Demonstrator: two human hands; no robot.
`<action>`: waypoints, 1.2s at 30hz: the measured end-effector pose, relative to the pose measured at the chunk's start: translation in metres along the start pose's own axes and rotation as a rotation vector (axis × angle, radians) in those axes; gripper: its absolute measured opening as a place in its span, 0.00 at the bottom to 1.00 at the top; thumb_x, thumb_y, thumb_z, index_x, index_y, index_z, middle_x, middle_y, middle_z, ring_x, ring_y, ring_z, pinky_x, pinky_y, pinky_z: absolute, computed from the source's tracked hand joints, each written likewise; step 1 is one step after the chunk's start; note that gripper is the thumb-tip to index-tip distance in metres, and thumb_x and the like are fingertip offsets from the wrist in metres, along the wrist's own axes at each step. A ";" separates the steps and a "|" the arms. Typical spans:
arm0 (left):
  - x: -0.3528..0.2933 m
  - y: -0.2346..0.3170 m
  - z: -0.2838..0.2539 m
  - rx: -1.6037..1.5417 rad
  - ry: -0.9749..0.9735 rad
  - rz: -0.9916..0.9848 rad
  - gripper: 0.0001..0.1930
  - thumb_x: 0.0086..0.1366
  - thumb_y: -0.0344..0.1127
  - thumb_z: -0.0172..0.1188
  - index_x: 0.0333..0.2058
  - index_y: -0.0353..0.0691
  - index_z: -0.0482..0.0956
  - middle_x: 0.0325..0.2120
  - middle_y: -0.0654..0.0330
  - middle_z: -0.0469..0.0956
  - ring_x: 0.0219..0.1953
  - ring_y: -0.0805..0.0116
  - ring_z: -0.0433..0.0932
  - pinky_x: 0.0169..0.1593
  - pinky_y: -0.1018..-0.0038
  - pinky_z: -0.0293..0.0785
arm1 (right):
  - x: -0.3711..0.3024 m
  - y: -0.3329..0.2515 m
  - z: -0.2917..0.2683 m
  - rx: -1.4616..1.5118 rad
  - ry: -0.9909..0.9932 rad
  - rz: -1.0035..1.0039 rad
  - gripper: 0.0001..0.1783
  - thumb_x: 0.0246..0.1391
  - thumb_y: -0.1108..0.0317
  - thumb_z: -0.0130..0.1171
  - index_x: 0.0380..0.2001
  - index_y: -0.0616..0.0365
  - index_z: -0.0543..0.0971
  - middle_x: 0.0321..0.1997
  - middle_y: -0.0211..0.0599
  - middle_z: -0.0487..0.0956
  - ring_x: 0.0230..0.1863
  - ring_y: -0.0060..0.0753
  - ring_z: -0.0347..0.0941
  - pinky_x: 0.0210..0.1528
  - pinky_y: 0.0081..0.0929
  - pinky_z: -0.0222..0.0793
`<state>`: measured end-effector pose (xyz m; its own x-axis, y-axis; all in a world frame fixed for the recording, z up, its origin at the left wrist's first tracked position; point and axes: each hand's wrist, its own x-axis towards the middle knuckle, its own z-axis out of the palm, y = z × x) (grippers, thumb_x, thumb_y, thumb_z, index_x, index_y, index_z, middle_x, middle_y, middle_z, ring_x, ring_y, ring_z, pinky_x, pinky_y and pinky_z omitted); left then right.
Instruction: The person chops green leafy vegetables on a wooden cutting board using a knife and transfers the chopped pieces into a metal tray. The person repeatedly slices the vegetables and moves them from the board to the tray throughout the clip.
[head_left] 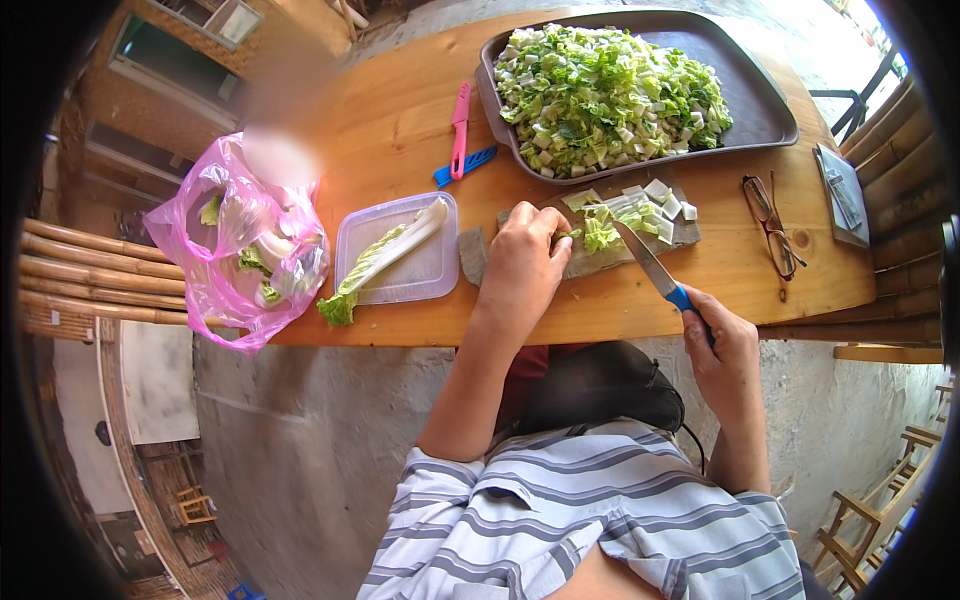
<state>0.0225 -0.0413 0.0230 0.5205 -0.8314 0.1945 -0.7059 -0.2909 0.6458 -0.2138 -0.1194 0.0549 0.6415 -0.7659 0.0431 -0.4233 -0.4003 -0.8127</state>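
Observation:
In my right hand (722, 338) is a kitchen knife (650, 262) with a blue handle, its blade slanting up to the left over a cutting board (590, 266). The tip lies beside cut napa cabbage (603, 233) on the board. My left hand (530, 245) is closed around a green piece of cabbage leaf at the board's left part; the fingers mostly hide it. White diced cabbage pieces (664, 208) are at the board's right end. Behind the board, a large grey tray (755, 95) bears a heap of chopped cabbage (605, 100).
Left of the board, a clear plastic container lid (430, 270) bears a long cabbage leaf (395, 250). A pink plastic bag (215, 235) holds more cabbage. A pink knife (460, 130) and blue sheath (465, 167) lie behind. Eyeglasses (772, 228) rest to the right.

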 end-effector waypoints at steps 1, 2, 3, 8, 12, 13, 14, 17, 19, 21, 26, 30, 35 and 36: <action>0.000 -0.003 -0.002 -0.005 0.006 0.009 0.06 0.59 0.27 0.66 0.36 0.36 0.82 0.33 0.53 0.76 0.35 0.59 0.79 0.41 0.64 0.75 | -0.001 0.000 -0.001 0.006 0.005 0.000 0.14 0.61 0.76 0.58 0.50 0.62 0.80 0.36 0.51 0.83 0.31 0.44 0.80 0.35 0.31 0.73; 0.002 -0.003 -0.005 -0.012 0.009 0.020 0.06 0.60 0.27 0.66 0.37 0.36 0.82 0.32 0.54 0.77 0.33 0.62 0.79 0.39 0.67 0.75 | -0.001 0.000 -0.002 0.011 0.013 0.002 0.14 0.61 0.76 0.58 0.50 0.62 0.80 0.36 0.51 0.82 0.30 0.43 0.80 0.35 0.31 0.73; 0.005 -0.002 -0.009 -0.025 -0.001 -0.020 0.06 0.60 0.26 0.65 0.37 0.36 0.82 0.32 0.55 0.78 0.34 0.63 0.79 0.39 0.68 0.75 | -0.002 0.001 -0.003 0.016 0.022 0.005 0.14 0.61 0.76 0.58 0.50 0.62 0.80 0.35 0.51 0.82 0.29 0.42 0.79 0.35 0.30 0.73; 0.050 -0.001 -0.043 -0.124 0.060 -0.010 0.06 0.63 0.28 0.64 0.37 0.34 0.83 0.27 0.60 0.82 0.31 0.74 0.79 0.39 0.74 0.75 | -0.003 0.005 -0.010 0.059 0.034 0.038 0.14 0.61 0.76 0.58 0.50 0.62 0.81 0.31 0.48 0.81 0.25 0.33 0.75 0.32 0.26 0.70; 0.132 0.030 -0.055 -0.010 0.148 0.176 0.11 0.63 0.33 0.64 0.42 0.35 0.84 0.31 0.56 0.85 0.34 0.69 0.83 0.41 0.72 0.77 | -0.003 0.006 -0.015 0.079 0.030 0.062 0.14 0.61 0.77 0.57 0.50 0.62 0.81 0.27 0.44 0.79 0.22 0.27 0.71 0.29 0.25 0.68; 0.155 0.028 -0.053 0.045 0.186 0.265 0.13 0.63 0.34 0.65 0.45 0.36 0.84 0.34 0.55 0.86 0.35 0.67 0.84 0.43 0.71 0.78 | -0.003 0.006 -0.014 0.105 0.041 0.035 0.15 0.61 0.77 0.57 0.50 0.62 0.81 0.26 0.44 0.78 0.22 0.26 0.70 0.29 0.24 0.68; 0.178 0.025 -0.044 0.045 0.169 0.277 0.15 0.63 0.35 0.65 0.48 0.38 0.83 0.36 0.54 0.86 0.36 0.65 0.84 0.44 0.70 0.78 | -0.004 0.007 -0.013 0.123 0.064 0.014 0.15 0.61 0.77 0.57 0.50 0.62 0.81 0.25 0.43 0.78 0.21 0.25 0.69 0.28 0.24 0.67; 0.202 0.036 -0.034 0.192 0.064 0.159 0.21 0.65 0.37 0.65 0.56 0.43 0.79 0.43 0.50 0.85 0.38 0.63 0.84 0.46 0.68 0.79 | -0.008 0.009 -0.018 0.132 0.100 0.020 0.15 0.62 0.76 0.56 0.51 0.62 0.81 0.23 0.40 0.76 0.21 0.23 0.67 0.27 0.23 0.65; 0.203 0.036 -0.031 0.243 0.053 0.187 0.21 0.65 0.38 0.64 0.57 0.45 0.79 0.43 0.49 0.84 0.37 0.63 0.84 0.45 0.68 0.79 | -0.008 0.012 -0.023 0.143 0.110 0.051 0.15 0.63 0.76 0.56 0.52 0.63 0.80 0.22 0.33 0.73 0.21 0.19 0.65 0.26 0.20 0.63; 0.180 0.047 -0.035 0.166 -0.065 0.165 0.15 0.64 0.38 0.65 0.49 0.44 0.83 0.41 0.54 0.84 0.37 0.64 0.82 0.45 0.68 0.78 | -0.011 0.019 -0.030 0.167 0.114 0.107 0.16 0.65 0.75 0.54 0.53 0.66 0.80 0.22 0.22 0.70 0.23 0.12 0.63 0.26 0.15 0.60; 0.102 0.036 -0.045 0.125 -0.290 0.136 0.08 0.61 0.35 0.67 0.38 0.40 0.84 0.40 0.59 0.82 0.39 0.66 0.79 0.46 0.69 0.75 | -0.010 0.030 -0.032 0.196 0.156 0.142 0.15 0.63 0.75 0.56 0.52 0.60 0.81 0.19 0.28 0.70 0.21 0.16 0.64 0.25 0.19 0.61; 0.062 0.010 -0.028 0.104 -0.266 0.106 0.10 0.59 0.34 0.70 0.40 0.40 0.85 0.34 0.58 0.80 0.39 0.63 0.79 0.45 0.67 0.75 | -0.004 0.031 -0.029 0.191 0.138 0.129 0.15 0.63 0.75 0.56 0.52 0.61 0.81 0.19 0.29 0.70 0.21 0.16 0.65 0.25 0.20 0.61; 0.040 -0.010 -0.003 0.075 -0.026 0.171 0.12 0.56 0.32 0.71 0.40 0.40 0.85 0.32 0.57 0.78 0.39 0.60 0.78 0.45 0.64 0.75 | 0.002 0.023 -0.020 0.190 0.086 0.074 0.15 0.63 0.76 0.56 0.52 0.61 0.81 0.20 0.30 0.71 0.21 0.18 0.65 0.25 0.21 0.62; 0.040 -0.014 -0.001 0.068 -0.001 0.200 0.11 0.57 0.30 0.70 0.39 0.39 0.85 0.32 0.57 0.78 0.40 0.58 0.78 0.45 0.64 0.75 | 0.003 0.022 -0.019 0.187 0.078 0.063 0.15 0.62 0.76 0.56 0.52 0.61 0.81 0.20 0.31 0.71 0.21 0.18 0.66 0.25 0.21 0.62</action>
<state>0.0537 -0.0699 0.0226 0.3665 -0.8763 0.3128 -0.8257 -0.1513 0.5434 -0.2332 -0.1396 0.0480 0.5627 -0.8262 0.0280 -0.3304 -0.2558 -0.9085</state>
